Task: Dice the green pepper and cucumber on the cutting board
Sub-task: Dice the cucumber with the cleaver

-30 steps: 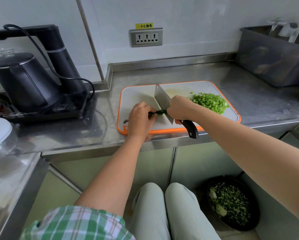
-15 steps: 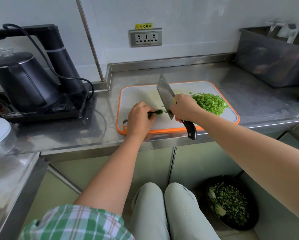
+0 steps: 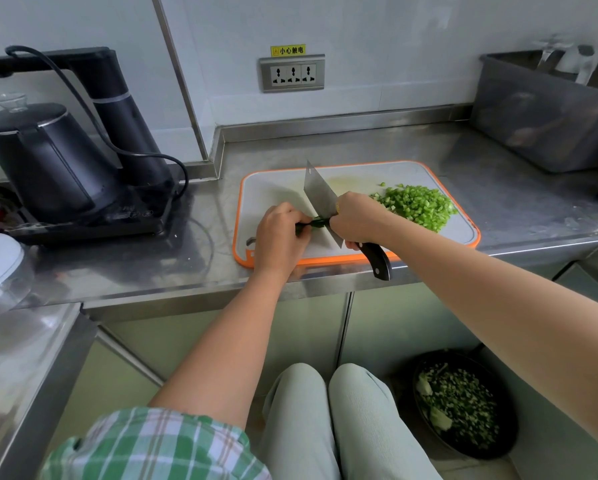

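Green and thin, the pepper strip point(image 3: 316, 222) lies pinched under curled fingers of the left hand point(image 3: 280, 237) on the orange-rimmed white plastic cutting board point(image 3: 273, 192). Just beside them, the right hand point(image 3: 356, 220) grips a black-handled steel cleaver point(image 3: 320, 199). Mid-dicing, I judge; the next chop calls for tucked fingertips.

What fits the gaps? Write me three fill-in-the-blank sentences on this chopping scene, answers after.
The right hand grips a broad-bladed ____. The left hand holds a green strip on the ____-rimmed cutting board. The diced pile lies on the board's ____ side.
Missing: cleaver; orange; right.
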